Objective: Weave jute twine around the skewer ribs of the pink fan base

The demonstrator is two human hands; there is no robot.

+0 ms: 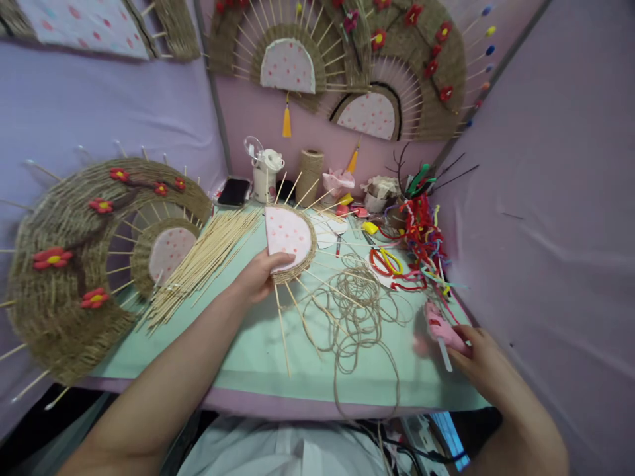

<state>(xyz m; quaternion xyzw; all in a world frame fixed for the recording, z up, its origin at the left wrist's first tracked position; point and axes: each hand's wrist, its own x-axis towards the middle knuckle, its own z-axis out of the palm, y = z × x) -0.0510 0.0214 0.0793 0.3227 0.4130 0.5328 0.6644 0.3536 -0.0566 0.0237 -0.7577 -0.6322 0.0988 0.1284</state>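
My left hand (260, 274) grips a half-round fan piece (288, 235) by its lower edge, thumb on the white spotted face. Twine is wound around the curved rim, and thin wooden sticks (290, 317) radiate outward from it. At the right, my right hand (476, 347) is closed around the handle of a pink glue gun (440, 324), with a pale glue stick jutting from it. Between the hands, loose twine (357, 297) lies in tangled loops on the table and trails over the front edge.
A bundle of sticks (208, 261) lies left, beside a large twine fan (64, 251) with red flowers. Scissors (387, 262) and red pipe cleaners (421, 228) are at the right. A twine spool (310, 175), a white cup (265, 182) and a phone (234, 192) stand or lie at the back.
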